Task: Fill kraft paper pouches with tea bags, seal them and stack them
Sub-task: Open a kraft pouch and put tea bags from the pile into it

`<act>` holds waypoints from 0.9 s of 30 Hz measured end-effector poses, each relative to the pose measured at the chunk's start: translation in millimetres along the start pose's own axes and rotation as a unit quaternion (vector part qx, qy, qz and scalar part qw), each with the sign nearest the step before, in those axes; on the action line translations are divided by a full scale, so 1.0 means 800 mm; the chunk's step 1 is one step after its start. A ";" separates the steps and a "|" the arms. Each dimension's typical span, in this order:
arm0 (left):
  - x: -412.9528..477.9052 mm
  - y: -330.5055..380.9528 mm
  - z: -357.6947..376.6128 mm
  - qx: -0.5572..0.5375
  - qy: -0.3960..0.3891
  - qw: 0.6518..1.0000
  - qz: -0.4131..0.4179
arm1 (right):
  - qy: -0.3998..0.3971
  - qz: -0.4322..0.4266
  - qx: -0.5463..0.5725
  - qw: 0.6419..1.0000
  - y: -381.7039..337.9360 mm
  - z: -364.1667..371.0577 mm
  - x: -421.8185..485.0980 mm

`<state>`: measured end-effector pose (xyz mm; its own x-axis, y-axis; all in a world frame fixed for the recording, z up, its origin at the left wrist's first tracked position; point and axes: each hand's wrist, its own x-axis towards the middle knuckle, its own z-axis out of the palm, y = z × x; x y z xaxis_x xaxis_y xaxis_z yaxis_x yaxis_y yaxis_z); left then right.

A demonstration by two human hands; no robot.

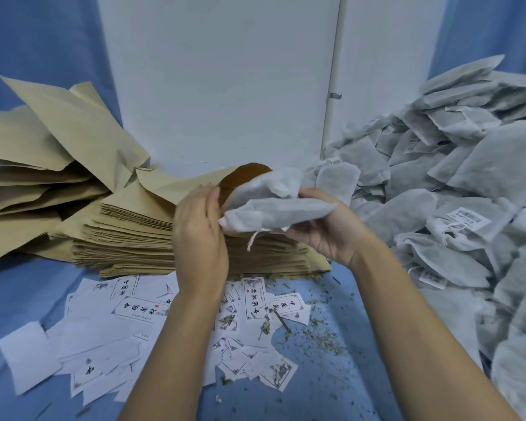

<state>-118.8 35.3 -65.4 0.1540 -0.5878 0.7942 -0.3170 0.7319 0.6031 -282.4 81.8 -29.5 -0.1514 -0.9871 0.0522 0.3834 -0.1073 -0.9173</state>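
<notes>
My right hand (325, 229) grips two white tea bags (274, 208) side by side, their ends pointing into the dark round mouth of a kraft paper pouch (240, 177). My left hand (199, 229) holds the near edge of that mouth open, thumb along the rim. The pouch lies on top of a flat stack of kraft pouches (134, 235). A drawstring hangs from the lower tea bag.
A big heap of white tea bags (456, 183) fills the right side. Loose kraft pouches (52, 147) lie piled at the left. Printed paper labels (140, 308) and tea crumbs litter the blue cloth (331, 375) in front. A white wall stands behind.
</notes>
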 end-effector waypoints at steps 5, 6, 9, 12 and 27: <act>0.002 -0.003 -0.002 -0.001 0.002 1.000 -0.006 | 0.065 -0.059 -0.087 0.992 -0.010 0.011 0.001; 0.002 -0.002 -0.002 0.000 -0.001 1.000 -0.002 | 0.067 -0.069 -0.131 0.987 -0.010 0.013 0.001; 0.000 0.001 0.001 0.000 -0.010 1.000 0.004 | 0.056 -0.051 -0.241 0.968 -0.009 0.033 0.001; -0.002 0.006 0.005 -0.018 -0.011 1.000 -0.004 | 0.066 -0.038 -0.372 0.925 -0.007 0.064 0.019; 0.000 0.003 0.004 -0.042 0.000 0.999 -0.031 | 0.048 -0.045 -0.562 0.825 0.017 0.102 0.060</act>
<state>-123.0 36.2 -64.2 0.1701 -0.6327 0.7555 -0.2279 0.7206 0.6548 -210.2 23.1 -7.7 -0.2245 -0.9615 0.1587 -0.7114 0.0504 -0.7010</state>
